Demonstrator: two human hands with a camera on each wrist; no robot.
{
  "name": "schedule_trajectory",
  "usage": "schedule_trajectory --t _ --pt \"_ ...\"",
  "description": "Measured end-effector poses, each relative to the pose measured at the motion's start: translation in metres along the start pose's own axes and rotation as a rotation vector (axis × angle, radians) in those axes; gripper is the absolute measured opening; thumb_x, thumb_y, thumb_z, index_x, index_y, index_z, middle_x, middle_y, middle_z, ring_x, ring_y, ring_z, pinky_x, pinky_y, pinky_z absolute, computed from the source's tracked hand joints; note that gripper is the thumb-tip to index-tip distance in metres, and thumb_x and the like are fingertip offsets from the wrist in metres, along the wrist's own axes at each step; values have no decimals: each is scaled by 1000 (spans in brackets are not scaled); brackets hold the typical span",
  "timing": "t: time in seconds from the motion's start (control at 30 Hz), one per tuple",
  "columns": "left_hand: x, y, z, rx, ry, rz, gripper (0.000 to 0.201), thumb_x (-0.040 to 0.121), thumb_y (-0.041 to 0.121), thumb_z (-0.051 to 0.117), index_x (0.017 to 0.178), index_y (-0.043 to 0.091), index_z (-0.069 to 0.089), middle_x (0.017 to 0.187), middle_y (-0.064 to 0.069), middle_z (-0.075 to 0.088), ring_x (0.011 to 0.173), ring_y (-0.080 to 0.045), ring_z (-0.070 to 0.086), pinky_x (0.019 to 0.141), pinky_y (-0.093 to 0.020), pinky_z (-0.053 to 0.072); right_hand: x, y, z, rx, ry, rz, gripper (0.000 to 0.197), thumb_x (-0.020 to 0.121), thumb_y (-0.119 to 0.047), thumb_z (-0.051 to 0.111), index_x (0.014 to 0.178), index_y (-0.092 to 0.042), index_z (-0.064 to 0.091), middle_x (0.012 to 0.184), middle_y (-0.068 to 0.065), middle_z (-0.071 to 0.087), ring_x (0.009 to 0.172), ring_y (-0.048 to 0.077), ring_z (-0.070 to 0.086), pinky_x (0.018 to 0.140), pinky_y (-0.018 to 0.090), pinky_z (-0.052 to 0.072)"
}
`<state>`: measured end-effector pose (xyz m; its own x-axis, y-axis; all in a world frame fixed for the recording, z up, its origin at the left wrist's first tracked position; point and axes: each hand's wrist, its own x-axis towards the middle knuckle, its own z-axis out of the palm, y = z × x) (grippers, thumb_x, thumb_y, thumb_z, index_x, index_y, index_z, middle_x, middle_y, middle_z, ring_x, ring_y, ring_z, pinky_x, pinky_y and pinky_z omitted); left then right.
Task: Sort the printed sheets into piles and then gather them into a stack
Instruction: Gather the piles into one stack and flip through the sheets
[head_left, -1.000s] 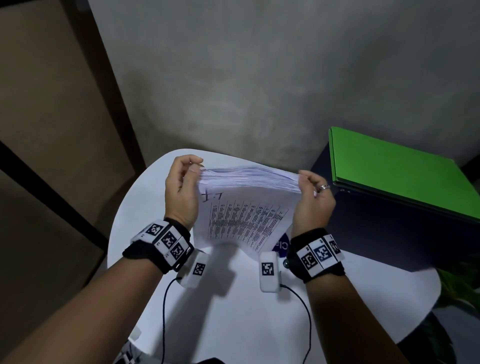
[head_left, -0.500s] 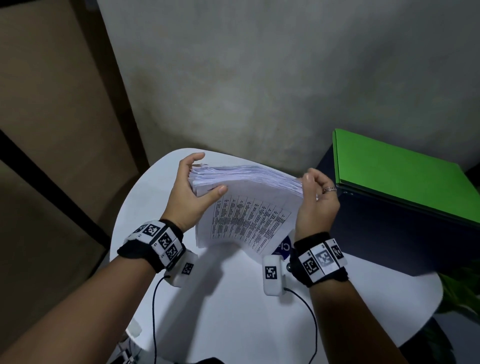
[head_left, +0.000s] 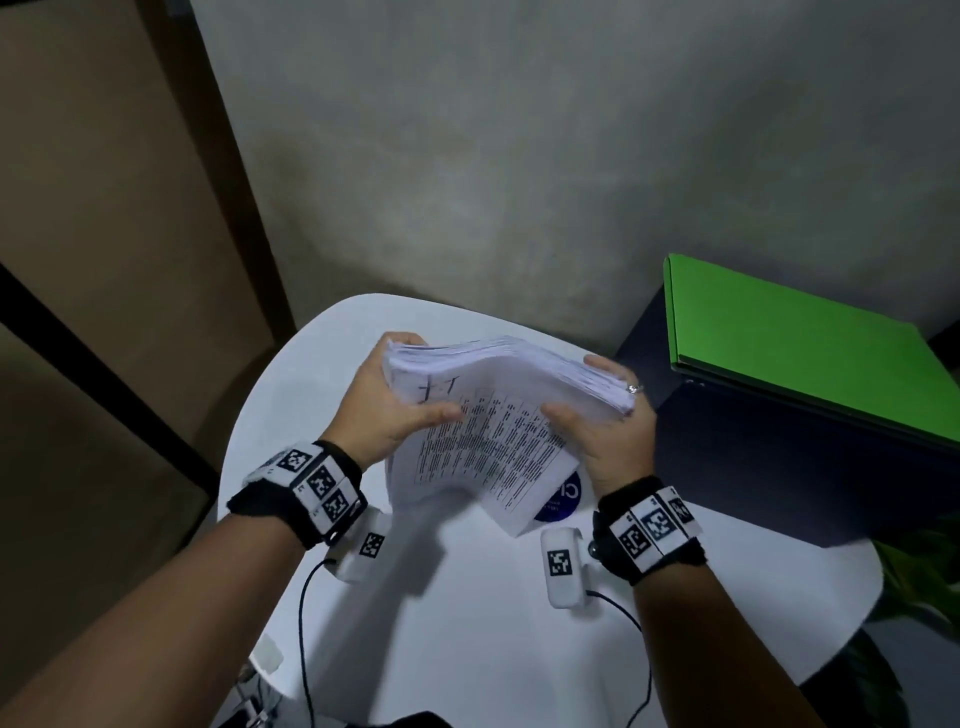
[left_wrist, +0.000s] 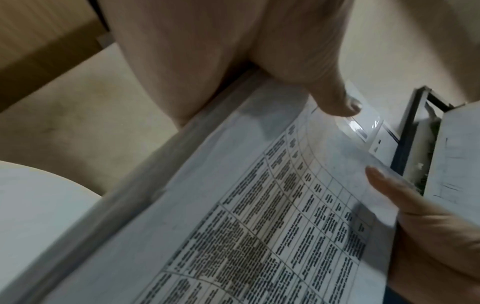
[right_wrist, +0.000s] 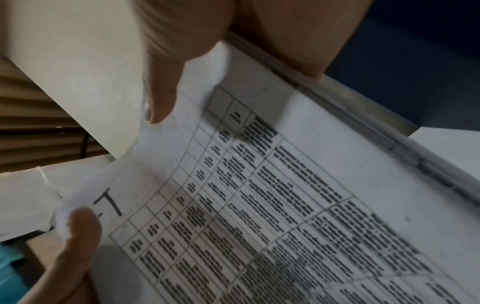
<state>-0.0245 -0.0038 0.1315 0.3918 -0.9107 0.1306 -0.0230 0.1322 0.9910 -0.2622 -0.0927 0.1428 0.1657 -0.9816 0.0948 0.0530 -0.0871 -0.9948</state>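
A thick stack of printed sheets (head_left: 493, 415) is held up above the round white table (head_left: 467, 649), its top page a printed table with handwriting at the corner. My left hand (head_left: 387, 402) grips the stack's left edge, thumb on the top page and fingers behind. My right hand (head_left: 605, 415) grips the right edge the same way, a ring on one finger. The left wrist view shows the stack (left_wrist: 259, 205) close up with my left thumb (left_wrist: 335, 96) lying on it. The right wrist view shows the same page (right_wrist: 259, 195) under my right thumb (right_wrist: 161, 90).
A green folder (head_left: 789, 353) lies on a dark blue cabinet (head_left: 769, 478) at the right. A blue round sticker (head_left: 563, 501) shows on the table under the stack. A grey wall stands behind. Plant leaves (head_left: 919, 571) sit at the far right.
The stack has tilted, its right end dropping, and both thumbs have come onto the top page. The sheets' lower edge has curled toward me.
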Motion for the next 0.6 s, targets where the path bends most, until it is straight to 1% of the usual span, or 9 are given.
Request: schedule_trajectory --t 0.07,0.1,0.17,0.2,0.3,0.37,0.5,0.57,0.6 --pt "-2 -7 1 -18 5 -12 86 41 45 97 109 23 49 98 15 68 92 -2 68 80 -20 54 2 3 3 35 7 -5 69 54 -19 97 115 -27 64 122 12 67 113 32 66 95 56 54" --pt "-2 -8 2 -12 8 -11 85 43 41 97 110 23 48 101 14 66 93 -2 67 80 -20 54 4 3 4 52 4 -5 67 57 -13 95 116 -24 63 122 13 67 113 32 66 96 56 53" --pt "-1 -7 2 21 -4 -13 79 51 34 93 113 19 47 105 9 62 94 -3 66 82 -22 54 6 2 4 57 -20 0 54 65 -4 89 112 -17 66 116 15 70 108 32 68 96 56 54" --pt "0 -6 2 29 -3 -26 77 55 32 91 116 15 48 106 6 63 95 -5 67 84 -24 55 6 1 4 55 -18 8 46 68 -4 87 109 -15 68 112 16 71 105 32 69 95 56 54" --pt "1 -3 1 17 30 -109 56 71 23 88 117 4 62 107 -3 75 99 -17 72 93 -39 57 5 2 6 47 -29 35 28 78 -9 83 104 -8 72 106 17 74 103 36 71 95 59 52" --pt "1 1 3 11 73 -121 46 74 18 84 114 0 69 106 -7 77 100 -20 74 95 -44 56 5 1 6 43 -41 47 24 80 -9 81 102 -4 73 104 18 75 102 38 71 95 59 52" --pt "2 8 6 1 132 -126 44 68 14 86 108 2 71 102 -6 78 97 -20 75 91 -39 58 10 -5 3 55 -38 34 20 79 -7 81 99 -6 74 102 18 75 101 36 72 95 56 54" --pt "3 5 4 21 75 -131 48 71 12 86 115 3 67 107 -7 77 101 -20 74 94 -41 57 10 -4 2 48 -39 36 21 78 -7 82 97 -11 75 103 17 76 101 37 72 94 54 55" --pt "2 3 4 41 35 -136 52 74 15 85 121 5 64 111 -8 76 104 -21 73 96 -44 56 10 -3 3 30 -33 53 23 76 -8 83 97 -13 74 103 16 76 101 36 72 93 54 55"
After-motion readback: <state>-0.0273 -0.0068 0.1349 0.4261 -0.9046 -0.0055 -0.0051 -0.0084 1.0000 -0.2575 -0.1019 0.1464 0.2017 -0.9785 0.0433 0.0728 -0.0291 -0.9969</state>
